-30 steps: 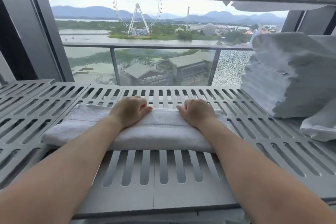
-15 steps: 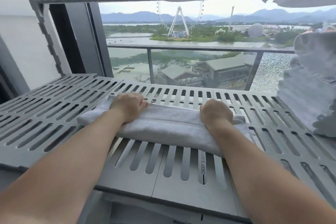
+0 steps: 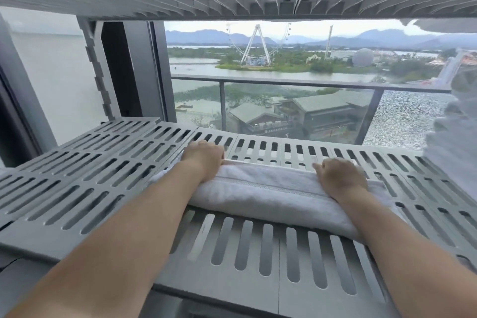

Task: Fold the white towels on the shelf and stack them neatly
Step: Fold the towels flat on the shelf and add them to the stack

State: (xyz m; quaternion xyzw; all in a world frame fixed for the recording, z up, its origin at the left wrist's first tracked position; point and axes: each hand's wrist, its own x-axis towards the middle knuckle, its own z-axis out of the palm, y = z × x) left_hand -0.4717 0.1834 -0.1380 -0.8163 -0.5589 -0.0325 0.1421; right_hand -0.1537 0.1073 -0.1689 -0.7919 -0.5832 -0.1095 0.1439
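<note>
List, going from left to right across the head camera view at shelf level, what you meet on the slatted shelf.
Bare slatted shelf → left hand on the towel → bare middle of the folded white towel → right hand on the towel → stack of white towels at the right edge.

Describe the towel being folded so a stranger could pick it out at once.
Find the grey slatted shelf in front of the window. Near its front edge lies a white towel, folded into a long flat band, with the left hand and right hand pressing on its ends. The other towels sit piled at the far right edge, untouched.
</note>
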